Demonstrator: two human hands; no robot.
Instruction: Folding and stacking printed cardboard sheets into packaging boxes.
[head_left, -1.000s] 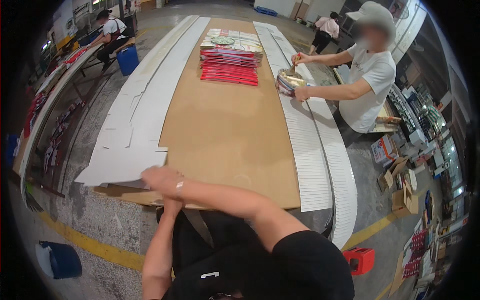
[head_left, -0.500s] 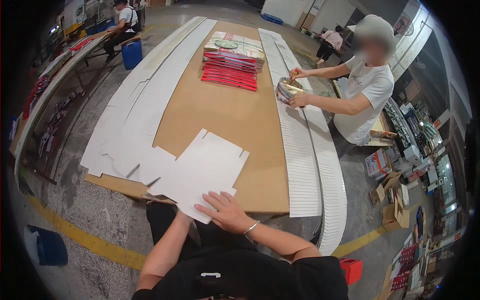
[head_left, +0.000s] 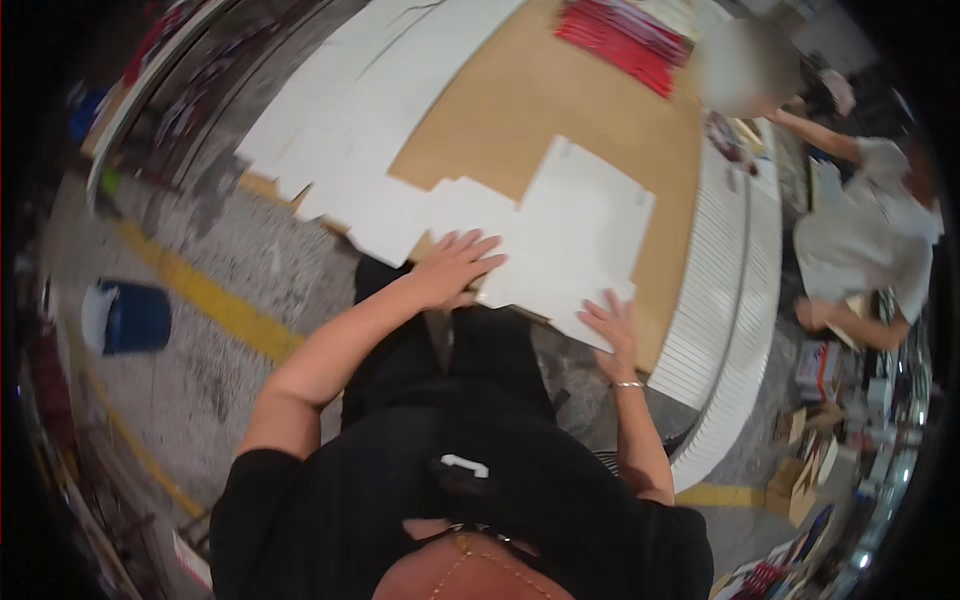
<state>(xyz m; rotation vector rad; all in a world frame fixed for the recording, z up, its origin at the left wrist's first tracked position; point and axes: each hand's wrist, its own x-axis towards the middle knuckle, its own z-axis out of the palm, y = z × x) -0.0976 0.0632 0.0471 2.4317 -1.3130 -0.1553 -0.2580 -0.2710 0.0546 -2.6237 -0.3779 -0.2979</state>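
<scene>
A white die-cut cardboard blank (head_left: 578, 225) with notched edges lies on the brown tabletop (head_left: 520, 110) near its front edge. My left hand (head_left: 452, 270) lies flat at the near left part of the blank, fingers stretched out and its thumb low by the edge. At the near right corner, my right hand (head_left: 614, 330) has its fingers spread over the white card. Neither hand is visibly closed round anything. Left of the blank is a layer of long white cardboard sheets (head_left: 340, 125), which reaches to the table's near left corner.
Red folded pieces (head_left: 625, 45) are stacked at the far end. Ribbed white strips (head_left: 715, 290) run along the right side. Beyond them stands a co-worker in a white shirt (head_left: 850, 235). A blue bucket (head_left: 138, 316) stands on the floor at left, near a yellow line (head_left: 220, 285).
My view has tilted down and turned. My hands have moved apart: the left now lies on top at the left, the right at the right corner. The blank lies flatter and squarer to me.
</scene>
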